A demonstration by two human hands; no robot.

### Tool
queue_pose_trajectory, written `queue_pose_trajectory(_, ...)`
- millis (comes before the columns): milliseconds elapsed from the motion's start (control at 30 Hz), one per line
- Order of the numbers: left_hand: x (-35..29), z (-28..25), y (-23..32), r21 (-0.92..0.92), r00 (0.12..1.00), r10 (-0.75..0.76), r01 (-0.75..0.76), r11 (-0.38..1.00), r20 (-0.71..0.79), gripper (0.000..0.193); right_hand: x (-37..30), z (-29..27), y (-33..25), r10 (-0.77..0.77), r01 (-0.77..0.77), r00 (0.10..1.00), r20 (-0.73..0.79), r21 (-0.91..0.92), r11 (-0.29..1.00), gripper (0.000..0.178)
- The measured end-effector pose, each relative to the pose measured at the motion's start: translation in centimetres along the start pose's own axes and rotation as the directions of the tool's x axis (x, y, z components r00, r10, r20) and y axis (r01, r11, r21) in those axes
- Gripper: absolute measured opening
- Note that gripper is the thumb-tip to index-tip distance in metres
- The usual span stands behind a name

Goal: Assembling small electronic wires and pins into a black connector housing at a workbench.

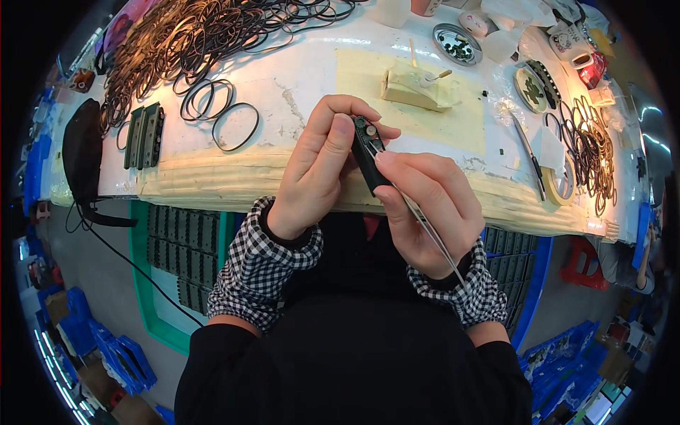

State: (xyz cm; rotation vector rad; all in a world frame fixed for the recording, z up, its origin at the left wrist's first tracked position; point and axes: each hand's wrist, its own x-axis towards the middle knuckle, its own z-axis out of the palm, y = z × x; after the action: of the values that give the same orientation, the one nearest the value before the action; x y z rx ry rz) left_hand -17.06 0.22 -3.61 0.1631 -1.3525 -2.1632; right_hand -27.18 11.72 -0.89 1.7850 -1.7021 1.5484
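My left hand [309, 164] is wrapped round a long, dark green-black casing [370, 161], held tilted above the table's front edge. A small round metallic piece shows near its far end. In my right hand [438, 202] is a pair of metal tweezers [433, 237], pinched between thumb and fingers. Its tips reach the casing's upper face, and its back end points toward my right cuff. The fingers partly hide the tips, so I cannot tell whether they grip a small part. Beyond my hands lies a cream block [416, 91] with a thin stick on it.
Black rubber-like loops [191, 49] are heaped at the far left, near similar casings [145, 134] and a black object [83, 156]. Rightward lie a dish of small parts [457, 44], other tweezers [525, 145] and a tape roll [561, 183]. Below stand green [142, 276] and blue [538, 273] bins.
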Motion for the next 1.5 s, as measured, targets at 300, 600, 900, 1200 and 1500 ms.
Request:
queue_pose_trajectory(300, 0.1, -0.4, 0.1, 0.079, 0.999, -0.002, -0.002, 0.997, 0.041, 0.035, -0.3, 0.3, -0.1, -0.008, 0.008, 1.0, 0.023, -0.015, 1.0, 0.02)
queue_pose_trajectory(600, 0.1, -0.4, 0.1, 0.186, 0.998, 0.036, -0.046, 0.982, 0.056, 0.033, 0.0, 0.7, -0.5, -0.075, 0.077, 0.997, 0.018, -0.144, 0.987, 0.026)
queue_pose_trajectory(900, 0.0, -0.4, 0.1, 0.112, 0.998, -0.043, 0.037, 0.993, 0.052, 0.032, 0.3, -0.4, 0.2, 0.463, -0.467, 0.878, 0.118, 0.421, 0.778, 0.011)
queue_pose_trajectory(1200, 0.1, -0.6, -0.4, 0.1, 0.993, 0.089, -0.096, 0.99, 0.076, 0.027, 1.0, -0.8, -0.8, 0.219, -0.23, 0.971, 0.098, 0.125, 0.965, 0.014)
queue_pose_trajectory(1500, 0.1, -0.2, 0.0, 0.027, 0.999, 0.004, -0.002, 1.0, -0.047, 0.029, -1.6, -1.2, -0.3, -0.077, 0.097, 0.973, 0.217, -0.084, 0.992, 0.015)
